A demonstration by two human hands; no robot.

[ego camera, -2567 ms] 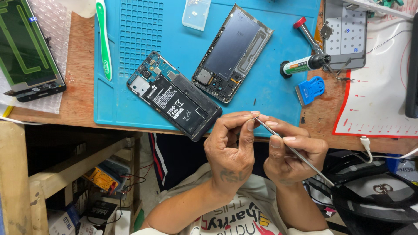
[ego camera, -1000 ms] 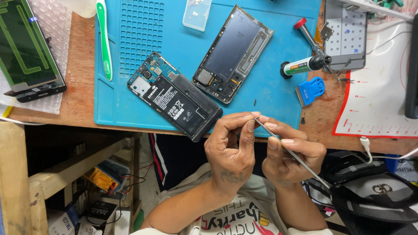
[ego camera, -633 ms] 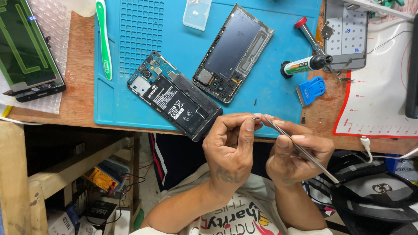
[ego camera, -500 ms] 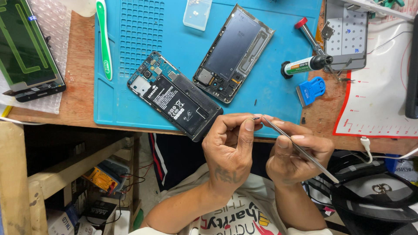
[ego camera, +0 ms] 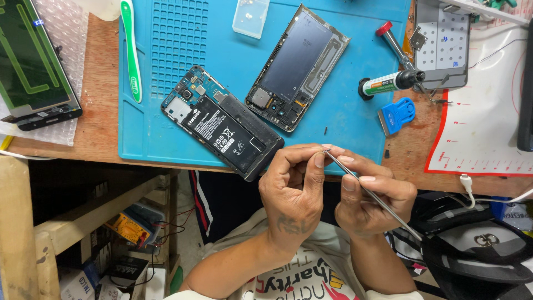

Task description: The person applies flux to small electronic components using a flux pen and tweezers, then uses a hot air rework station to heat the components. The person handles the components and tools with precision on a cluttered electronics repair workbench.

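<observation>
Tweezers (ego camera: 371,194) pinched shut in right hand (ego camera: 373,201), tips meeting left hand (ego camera: 294,191) fingertips over bench edge, beside opened phone (ego camera: 222,122) on blue mat (ego camera: 355,119). Tiny part, if any, indiscernible. Judged: picking stage; steady, fine transfer required.

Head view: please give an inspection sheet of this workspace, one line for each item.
Surface: wooden bench under a blue mat.
Job's things: tweezers; opened phone and a phone frame lie on the mat.
Clutter: green toothbrush, glue tube, blue scraper, clear box, screen panel.
Grippers: right hand holds the tweezers; left hand pinches at their tip.
Cables: white cable at the right edge.
Surroundings: yellow multimeter on the lower shelf.
</observation>
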